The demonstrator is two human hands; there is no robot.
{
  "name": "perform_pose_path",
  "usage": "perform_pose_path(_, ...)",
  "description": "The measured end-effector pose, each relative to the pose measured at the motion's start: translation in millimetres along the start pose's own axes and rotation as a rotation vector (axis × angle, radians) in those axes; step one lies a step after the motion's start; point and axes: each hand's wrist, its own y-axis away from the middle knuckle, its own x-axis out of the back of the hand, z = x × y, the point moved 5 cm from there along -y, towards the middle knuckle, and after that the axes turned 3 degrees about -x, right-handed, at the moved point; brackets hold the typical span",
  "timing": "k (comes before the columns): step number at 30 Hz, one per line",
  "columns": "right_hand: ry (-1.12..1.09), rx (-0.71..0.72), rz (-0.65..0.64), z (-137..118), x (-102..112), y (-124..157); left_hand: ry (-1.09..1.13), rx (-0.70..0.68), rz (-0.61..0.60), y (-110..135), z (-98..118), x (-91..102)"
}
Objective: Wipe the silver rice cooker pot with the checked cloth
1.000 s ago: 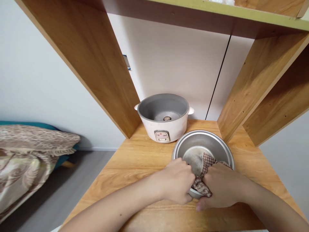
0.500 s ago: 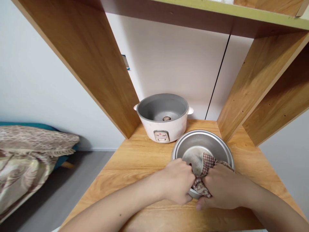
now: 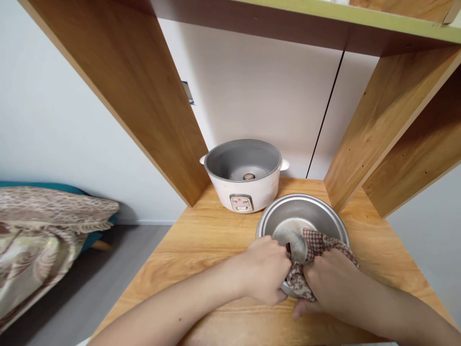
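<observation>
A grey metal inner pot (image 3: 306, 211) stands on the wooden surface with its open top up. My left hand (image 3: 268, 270) is closed over the pot's near-left rim, fingers curled inward; a small dark red bit shows beside its fingers. My right hand (image 3: 333, 276) is closed around a brown-and-white patterned cloth (image 3: 319, 241) at the near-right rim. Part of the cloth lies inside the pot, and part is bunched over the rim between my hands. Behind the pot sits a white rice cooker body (image 3: 245, 185), lidless, its grey inside showing.
Wooden upright panels (image 3: 144, 96) flank the wooden tabletop (image 3: 194, 240), with a shelf (image 3: 273, 24) overhead. A white back panel (image 3: 259, 91) rises behind the cooker. On the left, a patterned throw (image 3: 46, 230) covers a teal seat above a grey floor.
My right hand has shifted slightly down and toward me with the cloth, and more cloth shows over the right rim. My left hand and the pot stay nearly in place.
</observation>
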Motion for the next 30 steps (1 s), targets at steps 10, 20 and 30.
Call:
perform_pose_path(10, -0.165, 0.062, -0.072, 9, 5, -1, -0.001, 0.006, -0.014, -1, -1, -1.6)
perform_pose_path(20, 0.0, -0.017, -0.033, 0, -8, -2, 0.004, -0.005, 0.0, 0, -1, -1.3)
perform_pose_path(30, -0.099, 0.006, -0.022, 5, 0, -1, -0.004, 0.005, 0.026, 0, -1, -0.9)
